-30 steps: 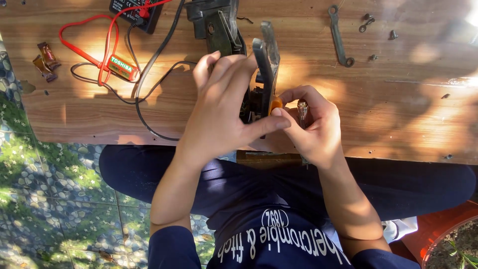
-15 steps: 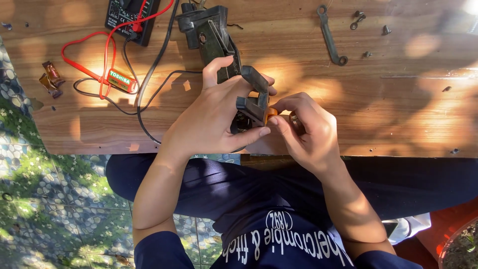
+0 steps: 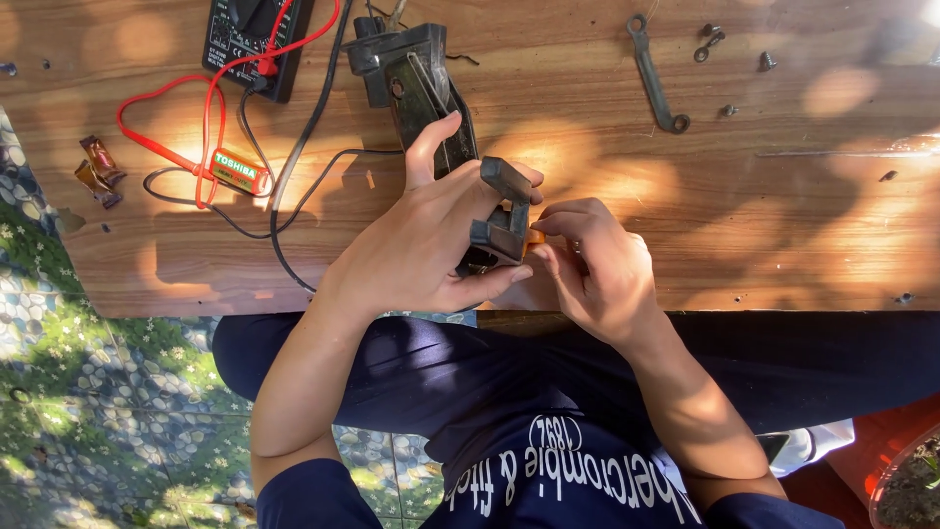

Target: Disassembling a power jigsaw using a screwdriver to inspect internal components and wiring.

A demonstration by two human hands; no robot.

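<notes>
Lap: dark navy fabric, smooth, filling the near edge below the table.
Left hand [image 3: 421, 245]: curled around a dark grey metal clamp-shaped part [image 3: 501, 217]; thumb underneath, fingers behind, index finger raised clear.
Clamp-shaped part: angular, blocky, matt casting with an open C profile; held just above the near edge of the table, between both hands.
Right hand [image 3: 597, 269]: fingertips pressed together, pinching a small orange piece [image 3: 535, 236] against the right side of the clamp-shaped part.
Orange piece: mostly hidden by the fingertips; shape cannot be told.
Table [image 3: 783, 216]: brown wood planks, visible grain, dappled sunlight.
Battery [image 3: 239, 170]: green cylinder, lying left of the left hand, touching the red lead [image 3: 162, 147].
Black lead [image 3: 294, 167]: thin, round, looped across the wood.
Dark metal assembly [image 3: 411, 83]: long, blocky, worn surface, lying beyond the left hand.
Multimeter [image 3: 257, 39]: black rectangular case at the far edge, leads plugged in.
Wrench [image 3: 654, 76]: slim flat grey metal bar, ring at each end, far right.
Loose screws [image 3: 729, 54]: small, dark, scattered near the wrench.
</notes>
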